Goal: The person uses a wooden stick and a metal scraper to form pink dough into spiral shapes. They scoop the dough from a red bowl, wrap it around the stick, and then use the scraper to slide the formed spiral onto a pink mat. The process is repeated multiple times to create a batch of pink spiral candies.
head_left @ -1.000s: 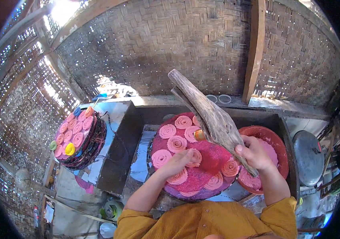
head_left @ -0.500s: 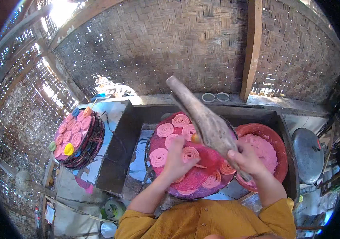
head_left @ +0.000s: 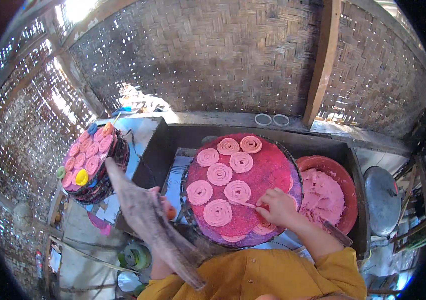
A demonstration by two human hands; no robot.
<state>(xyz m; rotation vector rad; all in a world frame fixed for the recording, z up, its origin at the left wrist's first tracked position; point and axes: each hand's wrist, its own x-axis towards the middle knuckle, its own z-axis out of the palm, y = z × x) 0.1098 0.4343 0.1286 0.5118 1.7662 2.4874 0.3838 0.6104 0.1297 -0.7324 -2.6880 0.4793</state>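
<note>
My left hand (head_left: 167, 204) is mostly hidden behind a long, weathered wooden tool (head_left: 148, 215), its fingers closed around it. The tool slants from beside the left stack down to my shirt. My right hand (head_left: 277, 207) pinches the loose tail of a pink dough coil (head_left: 237, 192) on a round tray (head_left: 268, 172) with a pink-red, speckled surface. Several other pink spiral coils lie apart on this tray, mostly over its left and upper parts. A few more sit partly hidden at its right and lower edges.
A red basin (head_left: 351, 200) of pink dough (head_left: 323, 192) stands right of the tray, inside a dark wooden trough (head_left: 318, 140). At left is a stack of trays (head_left: 104, 182) topped with pink coils. A grey pot lid (head_left: 383, 200) is at far right; two rings (head_left: 272, 119) lie on the ledge.
The wooden tool has passed from my right hand to my left and swung left, away from over the tray. My right hand has moved down to the coil's tail.
</note>
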